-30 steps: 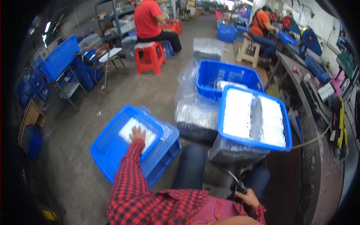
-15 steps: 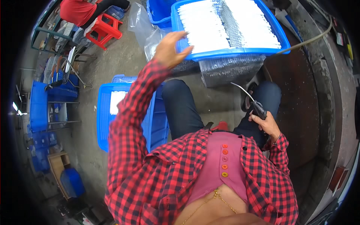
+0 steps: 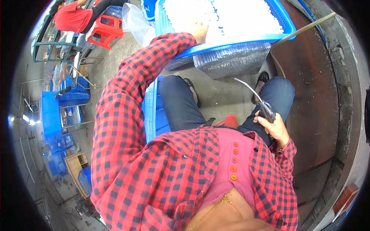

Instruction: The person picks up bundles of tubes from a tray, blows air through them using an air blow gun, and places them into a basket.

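Note:
My right hand point(image 3: 273, 129) is closed around the black handle of an air blow gun point(image 3: 266, 111), resting by my right thigh. Its thin bent metal nozzle points up and to the left. My left hand point(image 3: 198, 32) reaches over the near rim of a blue plastic basket point(image 3: 239, 41), onto the white pieces point(image 3: 246, 17) packed inside. Glare washes out its fingers against the white, so their grip does not show. What the white pieces are is too bright to make out. Under the basket sits a block wrapped in clear plastic point(image 3: 231, 61).
Beside my left leg is another blue crate point(image 3: 151, 115), partly hidden by my sleeve. A person in red point(image 3: 73, 17) sits near a red stool point(image 3: 106, 30) at the upper left. A pale hose point(image 3: 308, 26) runs past the basket's right corner. Blue bins point(image 3: 52, 111) stand at far left.
My left hand has moved right and forward, from above the basket's left rim onto the white pieces. The view has shifted slightly. My right hand still holds the air blow gun in much the same place.

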Demonstrator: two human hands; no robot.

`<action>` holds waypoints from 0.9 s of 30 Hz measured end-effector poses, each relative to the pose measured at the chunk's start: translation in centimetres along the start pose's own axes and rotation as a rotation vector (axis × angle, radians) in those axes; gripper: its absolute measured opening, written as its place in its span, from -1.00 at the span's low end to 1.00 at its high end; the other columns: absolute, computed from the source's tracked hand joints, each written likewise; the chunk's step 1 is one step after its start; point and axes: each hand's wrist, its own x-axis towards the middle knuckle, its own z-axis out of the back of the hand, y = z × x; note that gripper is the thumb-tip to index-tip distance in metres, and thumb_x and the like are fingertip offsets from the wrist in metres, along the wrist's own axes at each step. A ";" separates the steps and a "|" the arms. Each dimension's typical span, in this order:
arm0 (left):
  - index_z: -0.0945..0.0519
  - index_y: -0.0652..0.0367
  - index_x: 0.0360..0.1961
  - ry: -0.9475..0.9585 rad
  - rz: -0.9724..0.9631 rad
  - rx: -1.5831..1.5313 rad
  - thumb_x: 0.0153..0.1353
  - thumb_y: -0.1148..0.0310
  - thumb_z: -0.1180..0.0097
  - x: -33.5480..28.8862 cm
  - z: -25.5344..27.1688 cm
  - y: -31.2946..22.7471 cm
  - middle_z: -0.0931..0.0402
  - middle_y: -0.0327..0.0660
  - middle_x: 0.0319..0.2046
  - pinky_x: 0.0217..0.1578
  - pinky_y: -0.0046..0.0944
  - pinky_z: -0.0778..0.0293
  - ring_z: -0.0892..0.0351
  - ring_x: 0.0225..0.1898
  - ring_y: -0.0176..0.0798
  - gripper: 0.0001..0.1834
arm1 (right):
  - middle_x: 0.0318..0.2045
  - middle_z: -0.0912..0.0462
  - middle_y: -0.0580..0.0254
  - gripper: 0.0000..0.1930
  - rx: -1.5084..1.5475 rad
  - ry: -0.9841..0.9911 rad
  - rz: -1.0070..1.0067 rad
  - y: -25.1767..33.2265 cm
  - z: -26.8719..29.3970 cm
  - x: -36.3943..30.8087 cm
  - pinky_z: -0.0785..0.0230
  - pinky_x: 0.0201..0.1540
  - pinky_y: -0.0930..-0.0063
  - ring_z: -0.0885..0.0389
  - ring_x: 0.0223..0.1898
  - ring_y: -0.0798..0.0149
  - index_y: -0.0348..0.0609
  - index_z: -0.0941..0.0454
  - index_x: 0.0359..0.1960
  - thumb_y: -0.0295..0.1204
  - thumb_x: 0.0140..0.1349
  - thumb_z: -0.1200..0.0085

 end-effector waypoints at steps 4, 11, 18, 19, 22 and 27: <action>-0.40 0.16 -0.01 -0.044 0.081 -0.248 0.06 0.29 -0.14 -0.1 -2.4 1.0 -0.42 0.10 -0.12 -0.12 0.05 -0.43 -0.41 -0.03 0.15 -0.55 | -0.47 -0.62 0.36 -0.70 0.014 0.015 -0.003 -0.1 0.1 0.0 -0.20 -0.62 0.67 -0.36 -0.65 0.61 -0.28 -0.54 -0.18 -0.28 0.22 -0.16; -0.40 0.23 -0.06 -0.128 -0.057 -0.284 -0.11 0.21 -0.31 0.7 -7.1 3.3 -0.36 0.07 -0.08 -0.12 0.05 -0.42 -0.41 -0.08 0.11 -0.41 | -0.45 -0.63 0.32 -0.72 -0.031 0.016 -0.019 0.2 -0.2 0.2 -0.29 -0.50 0.63 -0.46 -0.53 0.55 -0.30 -0.54 -0.19 -0.32 0.20 -0.17; -0.44 0.29 -0.04 -0.008 -0.142 -0.470 -0.05 0.20 -0.30 0.8 -6.1 2.7 -0.51 0.04 -0.24 -0.19 -0.11 -0.46 -0.52 -0.20 0.00 -0.43 | -0.41 -0.64 0.24 -0.72 -0.094 -0.002 -0.007 0.1 -1.0 -0.1 -0.38 -0.24 0.54 -0.56 -0.34 0.44 -0.34 -0.54 -0.18 -0.34 0.21 -0.14; -0.44 0.28 -0.02 -0.044 -0.160 -0.508 -0.05 0.19 -0.31 0.7 -6.0 2.9 -0.54 0.03 -0.23 -0.18 -0.12 -0.46 -0.54 -0.20 -0.01 -0.40 | -0.41 -0.64 0.24 -0.71 -0.085 -0.004 0.009 0.2 -1.1 -0.2 -0.39 -0.24 0.53 -0.56 -0.34 0.43 -0.35 -0.54 -0.18 -0.34 0.21 -0.15; -0.43 0.24 0.00 -0.005 -0.213 -0.742 0.00 0.22 -0.25 0.2 -4.9 3.3 -0.56 -0.03 -0.30 -0.24 -0.15 -0.47 -0.57 -0.28 -0.06 -0.46 | -0.40 -0.64 0.24 -0.70 -0.063 -0.012 0.021 0.1 -1.0 -0.3 -0.39 -0.22 0.53 -0.55 -0.33 0.44 -0.37 -0.53 -0.19 -0.34 0.20 -0.16; -0.46 0.21 -0.08 -0.175 -0.043 -0.994 0.02 0.33 -0.18 -0.8 -4.7 2.8 -0.50 -0.15 -0.46 -0.35 -0.21 -0.47 -0.52 -0.41 -0.22 -0.59 | -0.40 -0.60 0.33 -0.70 -0.069 -0.027 0.020 0.1 -0.7 0.1 -0.37 -0.22 0.55 -0.49 -0.32 0.50 -0.37 -0.55 -0.21 -0.34 0.18 -0.18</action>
